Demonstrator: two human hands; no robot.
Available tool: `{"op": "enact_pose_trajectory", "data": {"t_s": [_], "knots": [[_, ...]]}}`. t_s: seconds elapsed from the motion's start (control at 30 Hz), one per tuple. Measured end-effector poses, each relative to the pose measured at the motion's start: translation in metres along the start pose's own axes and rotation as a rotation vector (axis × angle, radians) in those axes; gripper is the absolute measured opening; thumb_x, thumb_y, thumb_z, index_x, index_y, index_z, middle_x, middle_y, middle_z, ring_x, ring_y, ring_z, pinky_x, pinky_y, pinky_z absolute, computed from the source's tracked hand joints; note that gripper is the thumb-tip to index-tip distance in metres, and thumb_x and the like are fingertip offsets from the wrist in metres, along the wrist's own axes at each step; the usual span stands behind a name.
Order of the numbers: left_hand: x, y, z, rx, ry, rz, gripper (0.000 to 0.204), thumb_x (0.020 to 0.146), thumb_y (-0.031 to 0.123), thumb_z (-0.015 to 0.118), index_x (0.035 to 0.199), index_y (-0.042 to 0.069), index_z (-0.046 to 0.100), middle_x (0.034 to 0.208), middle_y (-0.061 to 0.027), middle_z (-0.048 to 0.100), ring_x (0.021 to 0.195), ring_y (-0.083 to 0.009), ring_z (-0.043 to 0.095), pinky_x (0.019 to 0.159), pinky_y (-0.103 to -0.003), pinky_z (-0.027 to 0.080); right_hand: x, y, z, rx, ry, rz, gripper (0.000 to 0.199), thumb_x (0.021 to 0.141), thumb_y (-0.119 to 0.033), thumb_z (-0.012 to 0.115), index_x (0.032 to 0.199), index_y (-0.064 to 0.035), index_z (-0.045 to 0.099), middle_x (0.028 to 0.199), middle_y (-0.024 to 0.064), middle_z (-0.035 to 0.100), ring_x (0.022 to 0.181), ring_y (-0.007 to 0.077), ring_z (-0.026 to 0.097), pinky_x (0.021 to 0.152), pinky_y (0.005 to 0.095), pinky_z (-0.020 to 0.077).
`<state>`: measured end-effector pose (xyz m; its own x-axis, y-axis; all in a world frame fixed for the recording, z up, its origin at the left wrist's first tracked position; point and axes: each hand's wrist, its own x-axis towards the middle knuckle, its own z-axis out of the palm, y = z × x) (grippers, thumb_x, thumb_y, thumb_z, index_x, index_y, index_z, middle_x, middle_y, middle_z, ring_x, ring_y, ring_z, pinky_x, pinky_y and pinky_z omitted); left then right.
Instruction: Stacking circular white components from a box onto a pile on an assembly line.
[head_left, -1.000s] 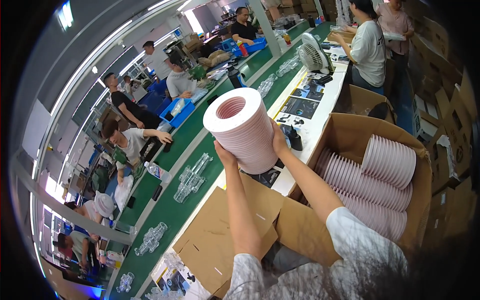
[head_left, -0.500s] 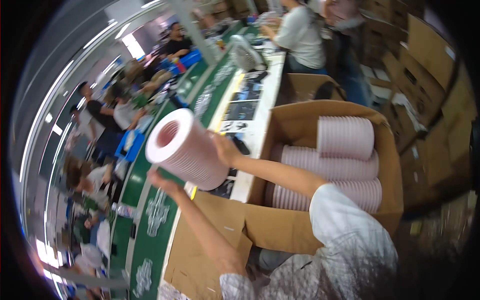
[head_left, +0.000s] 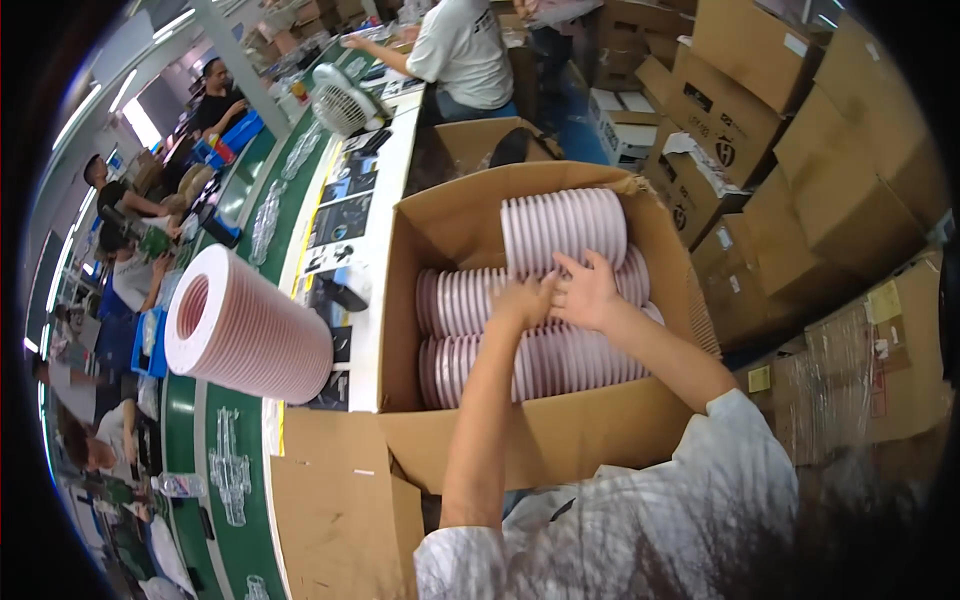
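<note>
Both my hands are over the open cardboard box (head_left: 500,450), at its rows of stacked pinkish-white rings. My right hand (head_left: 590,292) has its fingers spread, at the lower edge of the upper ring stack (head_left: 575,222). Beside it my left hand (head_left: 522,302) is smeared by motion, above the middle row of rings (head_left: 455,300); its fingers cannot be made out. A lower row of rings (head_left: 590,368) lies nearer me. Outside the box, to the left, a tall ring stack (head_left: 265,335) with a round central hole stands at the bench edge, untouched.
A green conveyor (head_left: 185,430) on the left carries clear plastic trays (head_left: 230,465). Dark packets lie along the white bench strip (head_left: 385,220), with a fan (head_left: 345,105) further off. Cardboard cartons (head_left: 730,110) are piled at right. A seated co-worker (head_left: 465,55) is beyond the box.
The ring stack, held between both hands before, has been let go at the left. Both hands have moved right to the rings in the box, and the view has shifted right.
</note>
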<state>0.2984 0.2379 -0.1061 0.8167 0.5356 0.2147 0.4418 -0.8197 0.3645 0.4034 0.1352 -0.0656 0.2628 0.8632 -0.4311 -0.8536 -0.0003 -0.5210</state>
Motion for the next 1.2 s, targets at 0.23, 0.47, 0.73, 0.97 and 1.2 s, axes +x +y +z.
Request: {"op": "enact_pose_trajectory", "data": {"t_s": [0.23, 0.47, 0.73, 0.97, 1.2], "knots": [[-0.001, -0.052, -0.035, 0.342, -0.058, -0.164, 0.022, 0.085, 0.018, 0.055, 0.08, 0.004, 0.072, 0.094, -0.0138, 0.071, 0.099, -0.0315, 0.064, 0.098, -0.051, 0.037, 0.02, -0.111, -0.097, -0.819, 0.502, -0.713, 0.046, 0.089, -0.008, 0.054, 0.135, -0.0004, 0.046, 0.138, 0.017, 0.048, 0.129, 0.0286, 0.045, 0.104, 0.0366, 0.0379], [-0.019, -0.077, -0.022, 0.176, 0.112, -0.173, 0.021, 0.08, 0.021, 0.061, 0.092, 0.007, 0.071, 0.112, -0.0129, 0.067, 0.116, -0.0316, 0.056, 0.101, -0.052, 0.033, 0.06, -0.134, -0.138, -1.254, 0.406, -0.503, 0.038, 0.09, -0.017, 0.062, 0.121, 0.0054, 0.061, 0.11, 0.0145, 0.067, 0.099, 0.0222, 0.063, 0.084, 0.0338, 0.0489], [-0.017, -0.071, -0.043, 0.051, -0.026, -0.2, 0.022, 0.08, 0.02, 0.061, 0.096, 0.008, 0.07, 0.107, -0.0132, 0.067, 0.107, -0.0326, 0.059, 0.096, -0.049, 0.039, -0.017, -0.172, -0.093, -0.968, 0.44, -0.488, 0.026, 0.089, -0.01, 0.064, 0.11, 0.0053, 0.066, 0.096, 0.01, 0.069, 0.082, 0.017, 0.065, 0.069, 0.0297, 0.0534], [-0.007, -0.054, -0.042, -0.5, 0.079, -0.07, 0.054, 0.078, 0.028, 0.072, 0.123, 0.002, 0.058, 0.117, -0.0202, 0.063, 0.114, -0.0357, 0.057, 0.098, -0.041, 0.043, -0.094, -0.142, -0.034, -1.077, 0.346, -0.716, 0.025, 0.09, -0.009, 0.063, 0.11, 0.0059, 0.064, 0.095, 0.0085, 0.068, 0.079, 0.0139, 0.065, 0.068, 0.0268, 0.054], [-0.016, 0.0, -0.073, -0.047, 0.478, 0.235, 0.089, 0.068, 0.031, 0.081, 0.142, 0.006, 0.038, 0.131, -0.0222, 0.053, 0.124, -0.0387, 0.049, 0.103, -0.043, 0.039, -0.053, -0.078, -0.014, -1.278, 0.041, -0.553, 0.023, 0.088, -0.012, 0.063, 0.1, 0.0073, 0.067, 0.088, 0.0068, 0.069, 0.08, 0.0121, 0.061, 0.072, 0.0275, 0.0483]]}}
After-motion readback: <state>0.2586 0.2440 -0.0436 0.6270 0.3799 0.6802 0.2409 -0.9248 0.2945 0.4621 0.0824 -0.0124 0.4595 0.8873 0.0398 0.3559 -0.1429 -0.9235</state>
